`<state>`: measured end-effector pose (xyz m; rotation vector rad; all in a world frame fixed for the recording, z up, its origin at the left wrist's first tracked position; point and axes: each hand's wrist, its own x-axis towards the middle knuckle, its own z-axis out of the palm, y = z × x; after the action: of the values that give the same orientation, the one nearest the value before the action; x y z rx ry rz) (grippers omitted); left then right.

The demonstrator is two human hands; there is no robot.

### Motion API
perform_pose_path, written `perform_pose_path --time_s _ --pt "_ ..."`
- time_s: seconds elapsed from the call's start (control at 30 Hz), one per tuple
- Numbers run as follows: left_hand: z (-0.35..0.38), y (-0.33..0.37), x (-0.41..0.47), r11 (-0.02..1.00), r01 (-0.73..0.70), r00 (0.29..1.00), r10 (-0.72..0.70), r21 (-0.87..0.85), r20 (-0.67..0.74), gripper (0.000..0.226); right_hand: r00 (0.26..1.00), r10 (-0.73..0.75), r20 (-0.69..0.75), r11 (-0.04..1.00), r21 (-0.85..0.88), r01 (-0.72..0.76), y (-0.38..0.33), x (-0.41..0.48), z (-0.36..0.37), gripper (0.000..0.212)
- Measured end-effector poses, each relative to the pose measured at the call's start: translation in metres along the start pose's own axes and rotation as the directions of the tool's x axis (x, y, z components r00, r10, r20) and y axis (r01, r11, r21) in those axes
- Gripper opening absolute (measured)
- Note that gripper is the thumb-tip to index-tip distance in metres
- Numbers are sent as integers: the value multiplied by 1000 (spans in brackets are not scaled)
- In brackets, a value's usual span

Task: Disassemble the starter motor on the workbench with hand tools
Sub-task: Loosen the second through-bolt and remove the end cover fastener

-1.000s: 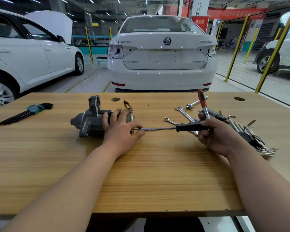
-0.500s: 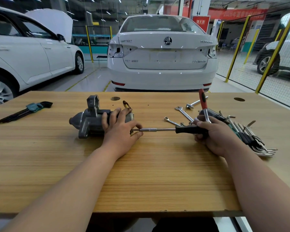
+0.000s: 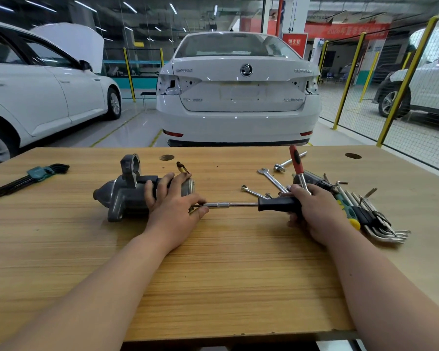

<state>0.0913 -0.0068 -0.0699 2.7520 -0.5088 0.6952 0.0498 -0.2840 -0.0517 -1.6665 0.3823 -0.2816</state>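
At centre frame, the fingers (image 3: 162, 184) of the left hand (image 3: 174, 201) curl over the round body of the motor (image 3: 122, 196), and the thumb lies just under the tip end of the driver (image 3: 276, 204). To the right, the right hand (image 3: 314, 209) is wrapped round the driver's black handle, knuckles up, fingertips showing beneath it. The steel shaft runs level between the two hands; its tip is hidden behind the left hand where it meets the motor's right end.

Against the frames of a moment ago little differs. Both hands keep their holds, the driver still lies level, and the motor has not shifted on the bench (image 3: 213, 274). Only the right hand has rolled a little further over the handle.

The motor lies on its side left of centre — nose to the left, its mounting ear upright, its right half under the left fingers.

A red-handled tool (image 3: 296, 163) rises from just behind the right hand; whether that hand holds it I cannot tell. Spanners (image 3: 271, 177) lie near it, and hex keys (image 3: 380, 224) fan out at the right edge. A second key set (image 3: 28, 177) sits at far left — well apart from the motor. A white car (image 3: 238, 97) stands beyond the bench.
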Motion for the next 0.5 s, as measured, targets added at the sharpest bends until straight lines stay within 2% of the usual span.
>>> perform_pose_path --time_s 0.07,0.13,0.23,0.5 --pt "0 0 -1 1000 3 1000 -3 7 3 20 1000 2 0 1000 -8 -2 1 -1 -1 10" --pt "-1 1 -1 1000 2 1000 -2 11 9 17 997 43 56 995 90 -48 0 -2 -3 7" --pt "-1 1 -1 1000 12 1000 -12 12 15 12 987 82 138 974 200 -108 -2 -1 -6 17" --pt "1 1 0 999 8 999 -10 46 46 28 973 84 214 959 248 -137 -2 0 -11 28"
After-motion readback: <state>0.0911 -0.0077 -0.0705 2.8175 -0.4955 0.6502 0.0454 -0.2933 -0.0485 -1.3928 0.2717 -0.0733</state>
